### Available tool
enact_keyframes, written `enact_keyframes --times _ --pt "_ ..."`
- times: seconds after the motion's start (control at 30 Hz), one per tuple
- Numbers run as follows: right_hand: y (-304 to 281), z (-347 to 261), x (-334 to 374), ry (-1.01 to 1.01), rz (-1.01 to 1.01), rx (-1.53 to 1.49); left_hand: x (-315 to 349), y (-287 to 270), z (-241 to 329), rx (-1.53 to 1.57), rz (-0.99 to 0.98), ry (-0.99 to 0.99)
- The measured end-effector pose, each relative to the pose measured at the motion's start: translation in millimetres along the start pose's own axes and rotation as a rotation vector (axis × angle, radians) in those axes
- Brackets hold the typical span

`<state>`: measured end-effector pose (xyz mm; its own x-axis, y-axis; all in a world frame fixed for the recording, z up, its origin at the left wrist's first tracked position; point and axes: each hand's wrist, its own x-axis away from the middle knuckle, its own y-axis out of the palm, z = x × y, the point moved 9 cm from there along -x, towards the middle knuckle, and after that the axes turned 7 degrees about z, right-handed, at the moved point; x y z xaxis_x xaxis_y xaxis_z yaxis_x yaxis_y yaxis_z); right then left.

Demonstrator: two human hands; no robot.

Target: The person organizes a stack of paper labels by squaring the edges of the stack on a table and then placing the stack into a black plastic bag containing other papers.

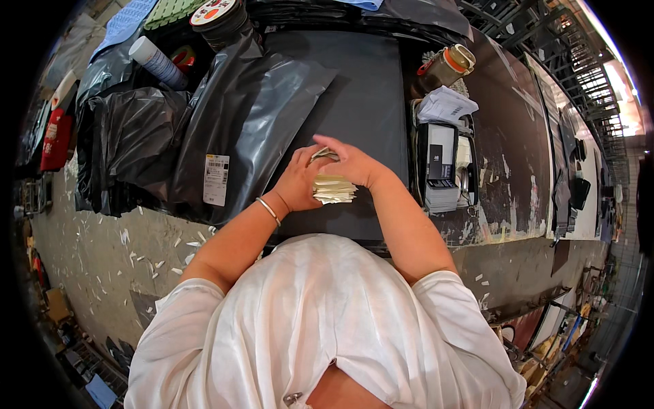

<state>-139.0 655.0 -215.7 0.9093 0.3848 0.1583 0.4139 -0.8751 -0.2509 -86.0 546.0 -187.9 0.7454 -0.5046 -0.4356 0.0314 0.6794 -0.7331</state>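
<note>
A thick stack of pale, cream-coloured paper slips (334,189) is held just above the dark work surface, close in front of me. My left hand (297,178) wraps round the stack's left side, its fingers closed on it. From the right, my right hand (350,162) curls over the far end, thumb and fingers bent about the curved edges of some slips. The near ends of the slips fan unevenly toward me. Part of the stack is hidden behind my fingers. Beneath lies a large flat dark sheet or board (361,88).
Black plastic bags (252,116), one with a white label (216,180), cover the left side. A spray can (158,63) and a round tub (216,20) stand beyond. At right are a tray of boxes and papers (443,167) and an amber bottle (446,68). Paper scraps litter the floor.
</note>
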Motion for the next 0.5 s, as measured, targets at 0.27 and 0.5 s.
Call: enact_keyframes --times 0.27,0.5 --pt "-11 -37 -6 -0.264 0.066 0.334 8 6 -15 0.066 -0.043 -0.132" --pt "-30 -46 -18 -0.293 0.206 0.741 6 5 -10 0.031 -0.066 -0.1"
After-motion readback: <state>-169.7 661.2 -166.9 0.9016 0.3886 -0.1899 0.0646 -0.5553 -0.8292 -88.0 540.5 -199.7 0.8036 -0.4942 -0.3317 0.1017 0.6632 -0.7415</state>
